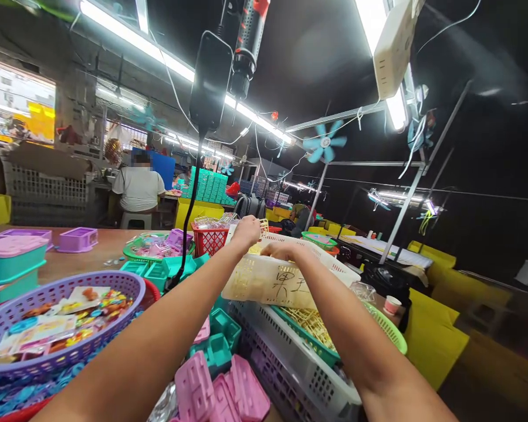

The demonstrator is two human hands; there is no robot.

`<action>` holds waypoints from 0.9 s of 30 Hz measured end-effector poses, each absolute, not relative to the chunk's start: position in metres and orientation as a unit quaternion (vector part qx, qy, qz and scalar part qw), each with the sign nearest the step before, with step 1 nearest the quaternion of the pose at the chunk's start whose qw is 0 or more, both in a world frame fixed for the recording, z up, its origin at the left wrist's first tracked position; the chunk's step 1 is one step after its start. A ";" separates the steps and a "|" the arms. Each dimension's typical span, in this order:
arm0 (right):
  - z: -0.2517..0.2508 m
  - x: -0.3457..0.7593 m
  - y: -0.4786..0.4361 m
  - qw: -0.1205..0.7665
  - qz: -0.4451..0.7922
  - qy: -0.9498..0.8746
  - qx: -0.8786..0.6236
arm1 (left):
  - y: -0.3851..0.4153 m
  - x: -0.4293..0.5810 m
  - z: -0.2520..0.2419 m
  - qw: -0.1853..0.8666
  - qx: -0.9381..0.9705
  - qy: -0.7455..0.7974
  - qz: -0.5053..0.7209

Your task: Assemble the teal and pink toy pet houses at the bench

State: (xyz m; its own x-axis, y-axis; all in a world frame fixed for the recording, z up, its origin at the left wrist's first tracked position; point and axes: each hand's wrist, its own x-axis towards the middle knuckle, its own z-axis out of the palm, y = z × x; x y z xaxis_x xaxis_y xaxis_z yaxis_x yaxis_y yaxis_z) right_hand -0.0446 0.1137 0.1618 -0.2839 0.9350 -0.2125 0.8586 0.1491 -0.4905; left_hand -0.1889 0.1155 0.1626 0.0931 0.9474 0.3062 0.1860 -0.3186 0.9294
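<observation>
My left hand (pixel 248 231) is closed over the far left end of a cream plastic basket (pixel 257 281) with dark handwriting on its side. A pale yellow latticed plastic piece (pixel 264 225) sticks out at its fingers. Lower and to the right, my right hand (pixel 282 251) reaches over the near rim, fingers curled down into the basket; what they hold, if anything, is hidden. Yellow pieces (pixel 256 248) show inside, between the hands. Beneath the basket lie a green basket of thin yellow plastic pieces (pixel 310 325) and a larger white crate (pixel 290 357).
At left, a purple basket (pixel 136 287) holds small colourful parts, beside stacked teal-and-pink boxes (pixel 13 258). Pink cases (pixel 196 384) and teal trays (pixel 217 346) lie in front. A black cable (pixel 192 211) and a power screwdriver (pixel 247 47) hang overhead. A person (pixel 138 187) sits farther back.
</observation>
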 end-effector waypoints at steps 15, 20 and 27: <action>0.157 -0.013 0.105 0.311 0.287 -0.662 -0.619 | 0.114 -0.198 0.151 0.490 0.600 0.449 0.445; 0.156 -0.013 0.109 0.425 0.253 -0.620 -0.609 | 0.117 -0.199 0.147 0.468 0.593 0.458 0.468; 0.156 -0.014 0.110 0.477 0.190 -0.610 -0.603 | 0.118 -0.200 0.142 0.457 0.589 0.450 0.492</action>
